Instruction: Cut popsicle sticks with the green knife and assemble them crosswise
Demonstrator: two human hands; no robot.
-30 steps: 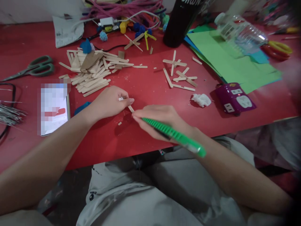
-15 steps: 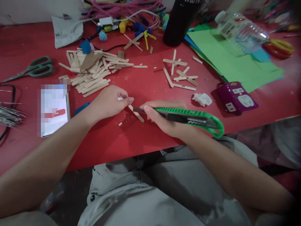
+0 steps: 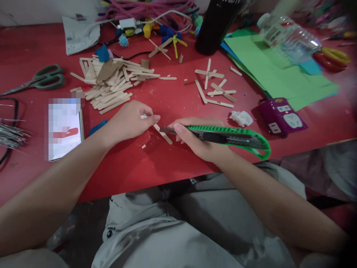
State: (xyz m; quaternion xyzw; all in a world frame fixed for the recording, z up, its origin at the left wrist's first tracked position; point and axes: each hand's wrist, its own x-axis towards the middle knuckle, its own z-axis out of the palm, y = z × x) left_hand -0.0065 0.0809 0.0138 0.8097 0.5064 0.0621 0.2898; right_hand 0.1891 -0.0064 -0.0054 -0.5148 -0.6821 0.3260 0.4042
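Note:
My left hand (image 3: 139, 118) pinches one end of a wooden craft stick (image 3: 166, 138) against the red tabletop. In my right hand (image 3: 195, 139) is a green box cutter (image 3: 231, 136), its handle sticking out to the right past my wrist. The blade points left and its tip lies at the middle of the stick, seemingly touching it. Part of the stick is hidden under my left fingers. A small wood chip (image 3: 143, 146) lies just below, and a pile of craft sticks (image 3: 111, 89) spreads out behind my left hand.
Notched and crossed sticks (image 3: 208, 73) lie beyond my right hand. A crumpled tissue (image 3: 241, 118) and a purple power adapter (image 3: 283, 117) are to the right. Leftward are a phone (image 3: 65, 130) and green scissors (image 3: 48, 77). A black bottle (image 3: 216, 28) stands at the back.
The box cutter's handle end has swung slightly up and to the right, with its blade still at the stick. My left hand keeps its hold. The whole view has shifted slightly.

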